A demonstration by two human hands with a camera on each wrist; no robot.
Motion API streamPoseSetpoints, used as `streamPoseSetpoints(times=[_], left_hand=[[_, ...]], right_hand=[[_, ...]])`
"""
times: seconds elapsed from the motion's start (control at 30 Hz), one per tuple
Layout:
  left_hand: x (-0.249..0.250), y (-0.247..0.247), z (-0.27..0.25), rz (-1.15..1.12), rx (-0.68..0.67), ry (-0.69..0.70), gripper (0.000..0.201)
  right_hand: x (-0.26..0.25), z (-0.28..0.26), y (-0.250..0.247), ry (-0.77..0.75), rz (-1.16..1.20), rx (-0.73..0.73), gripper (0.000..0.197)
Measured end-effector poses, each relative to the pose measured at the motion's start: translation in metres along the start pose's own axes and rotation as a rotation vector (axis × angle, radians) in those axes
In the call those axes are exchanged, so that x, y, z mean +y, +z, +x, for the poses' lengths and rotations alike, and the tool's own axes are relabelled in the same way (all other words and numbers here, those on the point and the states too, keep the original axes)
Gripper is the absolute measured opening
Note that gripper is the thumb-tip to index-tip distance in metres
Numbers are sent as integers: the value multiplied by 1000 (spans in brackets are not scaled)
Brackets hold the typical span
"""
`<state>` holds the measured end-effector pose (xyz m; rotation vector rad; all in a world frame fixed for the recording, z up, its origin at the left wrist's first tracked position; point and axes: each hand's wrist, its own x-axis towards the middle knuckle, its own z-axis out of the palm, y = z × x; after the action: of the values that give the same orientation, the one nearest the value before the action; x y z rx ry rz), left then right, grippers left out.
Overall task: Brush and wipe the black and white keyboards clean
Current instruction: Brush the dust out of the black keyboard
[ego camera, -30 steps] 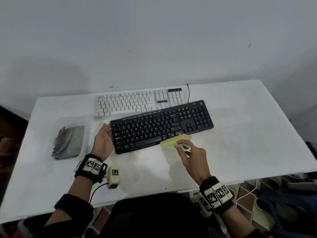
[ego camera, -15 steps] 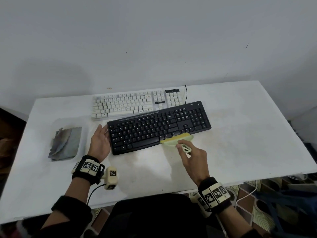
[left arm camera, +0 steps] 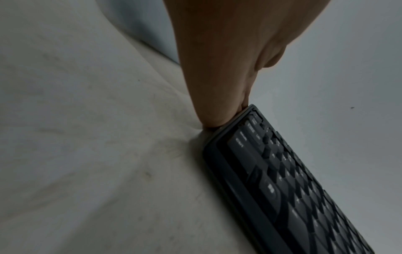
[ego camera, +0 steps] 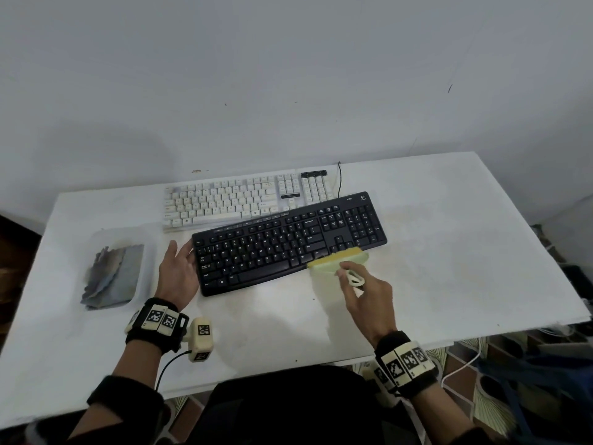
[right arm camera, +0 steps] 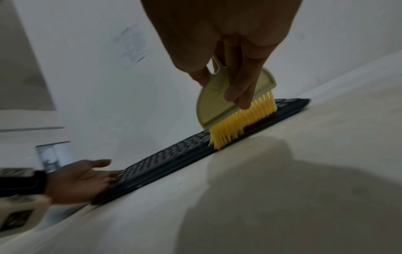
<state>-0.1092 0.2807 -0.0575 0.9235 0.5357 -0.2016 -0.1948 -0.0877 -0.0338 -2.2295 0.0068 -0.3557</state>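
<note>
Matt black plastic keyboard [ego camera: 288, 242], yellow plastic-bristled brush [right arm camera: 237, 110], crumpled cloth [ego camera: 110, 277]

The brush [ego camera: 337, 260] in the right grip [ego camera: 365, 295] rests on the near keyboard [ego camera: 282, 242], whose far end meets the left grip [ego camera: 176, 274]. Beyond lies the second keyboard [ego camera: 231, 200]; outside the left grip, a tray [ego camera: 141, 232] on the desk [ego camera: 465, 252].
</note>
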Motion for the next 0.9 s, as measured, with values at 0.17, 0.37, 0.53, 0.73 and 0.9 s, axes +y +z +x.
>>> streamPoseSetpoints(times=[0.17, 0.37, 0.53, 0.73, 0.9], left_hand=[[0, 2, -1, 0, 15, -4, 53], [-2, 2, 0, -10, 38, 1, 55], [-3, 2, 0, -2, 25, 3, 53], [-4, 4, 0, -15, 19, 25, 52], [-3, 6, -1, -18, 17, 15, 52]], right_hand=[[14, 17, -26, 103, -20, 108, 25], [7, 8, -12, -28, 35, -19, 15], [23, 27, -39, 97, 11, 97, 18], [20, 32, -48, 151, 61, 78, 13], [18, 29, -43, 74, 89, -68, 10]])
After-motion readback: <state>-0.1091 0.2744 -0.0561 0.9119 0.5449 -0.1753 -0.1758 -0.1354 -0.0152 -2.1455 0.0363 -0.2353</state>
